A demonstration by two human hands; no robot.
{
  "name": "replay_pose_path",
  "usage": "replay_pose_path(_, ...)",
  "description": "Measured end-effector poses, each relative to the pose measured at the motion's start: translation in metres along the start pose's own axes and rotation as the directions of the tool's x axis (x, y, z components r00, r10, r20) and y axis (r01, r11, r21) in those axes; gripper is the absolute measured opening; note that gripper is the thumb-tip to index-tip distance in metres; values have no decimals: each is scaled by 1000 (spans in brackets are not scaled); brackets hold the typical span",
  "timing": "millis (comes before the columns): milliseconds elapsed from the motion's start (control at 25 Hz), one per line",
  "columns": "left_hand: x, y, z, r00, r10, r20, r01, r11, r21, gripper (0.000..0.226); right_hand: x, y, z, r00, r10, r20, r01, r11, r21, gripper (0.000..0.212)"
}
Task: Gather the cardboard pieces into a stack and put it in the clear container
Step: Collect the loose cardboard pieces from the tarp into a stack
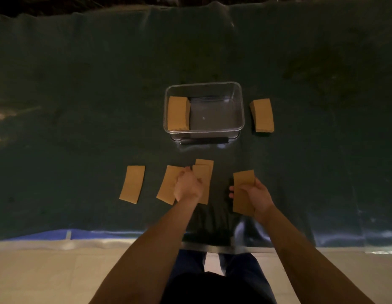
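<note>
Inside the clear container lies one cardboard stack; both hands grip cardboard pieces.

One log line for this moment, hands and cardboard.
right hand: holds cardboard pieces | left hand: on loose pieces | clear container: one stack inside

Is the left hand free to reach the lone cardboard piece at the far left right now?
Probably not yet. The left hand is closed on the middle pieces. The far-left piece lies flat on the cloth with nothing between, so once it lets go, the way looks open.
</note>
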State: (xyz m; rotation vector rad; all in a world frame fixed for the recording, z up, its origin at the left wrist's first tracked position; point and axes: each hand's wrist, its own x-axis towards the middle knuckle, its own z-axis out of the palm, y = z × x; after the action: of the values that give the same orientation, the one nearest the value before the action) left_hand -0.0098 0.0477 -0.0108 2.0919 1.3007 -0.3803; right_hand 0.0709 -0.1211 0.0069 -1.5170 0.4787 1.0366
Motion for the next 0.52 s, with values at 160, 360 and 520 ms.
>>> replay_pose_path(160, 0, 4, 6, 1000, -27, -16, 27, 1000, -6, 36, -9, 4, 2, 1000, 17, 14, -18, 999, 44, 19)
replay_pose_path(360, 4, 5, -7, 977, -68, 204, 124, 953, -276, 34, -14, 4, 7, 997, -40, -63, 39, 999, -16, 28)
replay_pose_path(520, -6, 0, -22, 792, 56, 608, 391, 719, -575, 41, -21, -5, 21, 998, -31, 56, 31, 1000, 0, 32)
